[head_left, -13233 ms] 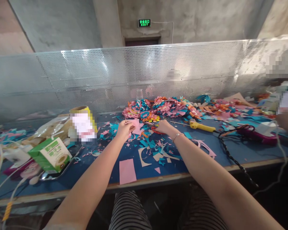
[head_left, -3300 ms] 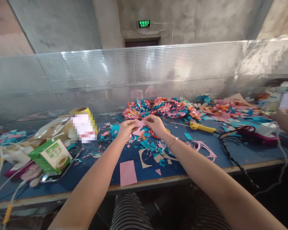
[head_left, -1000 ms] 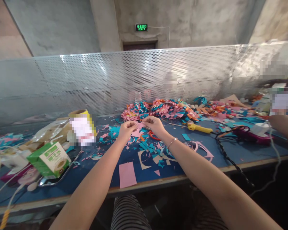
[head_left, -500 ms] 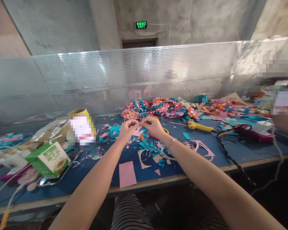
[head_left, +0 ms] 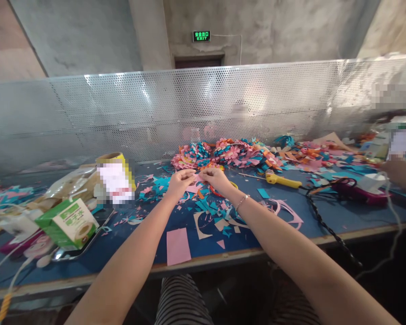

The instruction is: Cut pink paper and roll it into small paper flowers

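**Two-Handed Pinch on a Small Pink Piece above a Littered Desk**

The small pink piece of thin, flat sheet material lies between the two hands, over the middle of the blue-topped desk, nearer its back edge than a larger pink rectangular sheet, which lies at the front edge. The left hand and the right hand each bring thumb and forefinger together on the piece, one at either side, with almost no gap.

For good handling, both pinches should probably stay light and level: so small a piece would likely crease or tear under uneven pull. Keeping the fingertips close together should also give finer control.

Hard to make out: the outline of the piece, largely covered by the fingers, and whether it is folded. The remaining fingers curl inward, their tips unseen. A red-and-yellow looped handle, perhaps of scissors, is partly hidden beneath the right hand and wrist. Near the desk's right end, another person's hand is blurred and cut off by the frame; what it holds cannot be told.
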`<act>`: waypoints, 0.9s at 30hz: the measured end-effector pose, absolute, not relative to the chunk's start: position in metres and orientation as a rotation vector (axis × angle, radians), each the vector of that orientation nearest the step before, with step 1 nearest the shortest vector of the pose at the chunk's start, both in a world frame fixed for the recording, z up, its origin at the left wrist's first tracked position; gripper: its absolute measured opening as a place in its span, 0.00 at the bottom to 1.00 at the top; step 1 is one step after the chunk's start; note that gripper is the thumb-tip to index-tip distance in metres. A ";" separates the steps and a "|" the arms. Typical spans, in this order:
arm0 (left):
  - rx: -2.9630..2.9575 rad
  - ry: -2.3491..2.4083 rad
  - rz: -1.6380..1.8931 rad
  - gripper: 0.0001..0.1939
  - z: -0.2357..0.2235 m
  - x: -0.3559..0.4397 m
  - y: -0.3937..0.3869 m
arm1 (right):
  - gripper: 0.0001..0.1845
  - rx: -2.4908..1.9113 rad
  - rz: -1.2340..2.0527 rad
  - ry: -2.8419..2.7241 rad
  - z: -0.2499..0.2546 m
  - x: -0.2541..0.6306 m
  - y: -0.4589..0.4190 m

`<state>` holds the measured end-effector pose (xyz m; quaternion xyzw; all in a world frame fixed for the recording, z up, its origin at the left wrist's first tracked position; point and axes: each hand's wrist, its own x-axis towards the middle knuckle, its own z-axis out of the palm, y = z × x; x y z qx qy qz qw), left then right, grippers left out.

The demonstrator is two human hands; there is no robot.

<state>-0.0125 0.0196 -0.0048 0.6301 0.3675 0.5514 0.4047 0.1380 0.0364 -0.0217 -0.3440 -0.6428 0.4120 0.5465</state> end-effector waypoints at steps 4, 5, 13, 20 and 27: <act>1.405 0.968 1.453 0.11 -0.006 -0.012 0.024 | 0.16 -0.772 0.513 -1.751 -0.020 0.141 0.030; 1.365 0.978 1.470 0.09 -0.005 -0.012 0.024 | 0.17 -0.735 0.363 -1.806 -0.019 0.142 0.028; 1.279 0.964 1.454 0.09 -0.001 -0.013 0.020 | 0.09 -0.698 0.111 -1.928 -0.020 0.147 0.033; 1.218 0.876 1.343 0.13 -0.002 -0.011 0.019 | 0.09 -0.871 0.079 -1.943 -0.021 0.147 0.034; 1.343 0.878 1.389 0.14 -0.004 -0.010 0.020 | 0.05 -0.999 0.324 -1.771 -0.021 0.142 0.032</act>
